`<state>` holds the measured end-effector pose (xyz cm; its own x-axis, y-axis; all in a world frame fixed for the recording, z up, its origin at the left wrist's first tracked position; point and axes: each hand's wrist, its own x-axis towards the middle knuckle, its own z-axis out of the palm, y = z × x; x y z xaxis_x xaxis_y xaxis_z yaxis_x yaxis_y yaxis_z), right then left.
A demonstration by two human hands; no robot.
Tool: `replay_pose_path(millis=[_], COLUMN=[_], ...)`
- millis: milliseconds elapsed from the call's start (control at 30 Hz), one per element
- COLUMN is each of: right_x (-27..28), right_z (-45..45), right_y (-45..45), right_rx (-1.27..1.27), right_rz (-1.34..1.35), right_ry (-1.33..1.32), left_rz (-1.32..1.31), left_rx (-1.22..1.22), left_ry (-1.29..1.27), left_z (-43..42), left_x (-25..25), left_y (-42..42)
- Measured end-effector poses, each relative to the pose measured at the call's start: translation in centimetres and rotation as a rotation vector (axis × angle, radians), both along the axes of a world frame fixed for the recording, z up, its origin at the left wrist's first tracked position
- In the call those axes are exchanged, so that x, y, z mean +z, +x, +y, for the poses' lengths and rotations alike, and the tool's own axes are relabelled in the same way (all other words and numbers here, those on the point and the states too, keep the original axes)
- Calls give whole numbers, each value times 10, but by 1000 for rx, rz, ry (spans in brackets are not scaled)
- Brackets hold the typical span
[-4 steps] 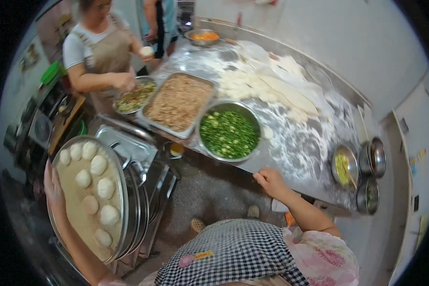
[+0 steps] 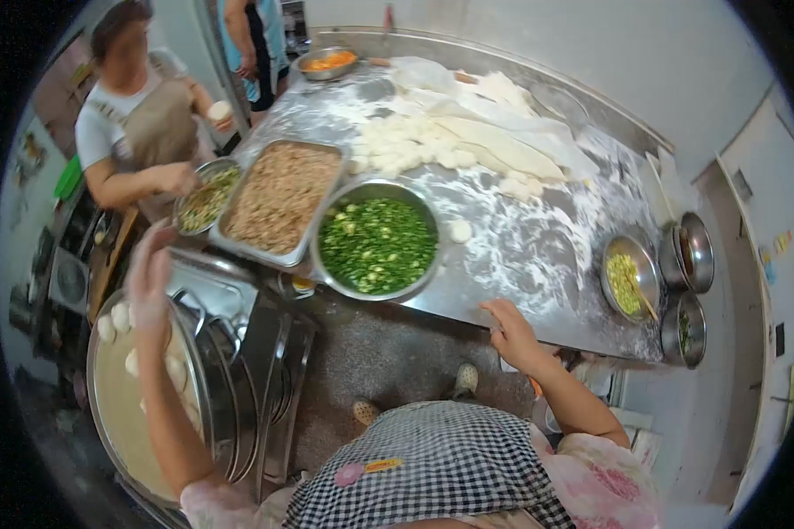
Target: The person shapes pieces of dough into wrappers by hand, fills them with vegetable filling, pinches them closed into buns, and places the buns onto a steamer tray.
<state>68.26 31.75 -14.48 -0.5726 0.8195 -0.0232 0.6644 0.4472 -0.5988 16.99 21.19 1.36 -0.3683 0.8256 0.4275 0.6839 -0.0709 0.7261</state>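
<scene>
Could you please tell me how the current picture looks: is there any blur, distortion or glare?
Head view: strong wide-lens distortion, with black corners and a bowed back edge on the table; head view: the left hand is blurred, probably by motion, while the right hand looks clearer; head view: pale reflections on the metal bowl of chopped greens.

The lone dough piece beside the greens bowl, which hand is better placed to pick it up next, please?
Probably the right hand: it looks empty and nearer the dough piece, while the left hand is over by the round tray.
</scene>
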Motion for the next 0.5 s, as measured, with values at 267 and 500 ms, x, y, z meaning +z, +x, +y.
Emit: replay_pose_path(millis=[267,500], right_x=[-38,-55], right_z=[-6,-34], right_y=[197,312], right_rx=[-406,-575], right_rz=[298,240], right_ry=[-100,-252], left_rz=[-81,490], left_rx=[-610,-475], left_ry=[-310,-172], left_z=[301,466], left_x=[-130,-252], left_y=[358,449])
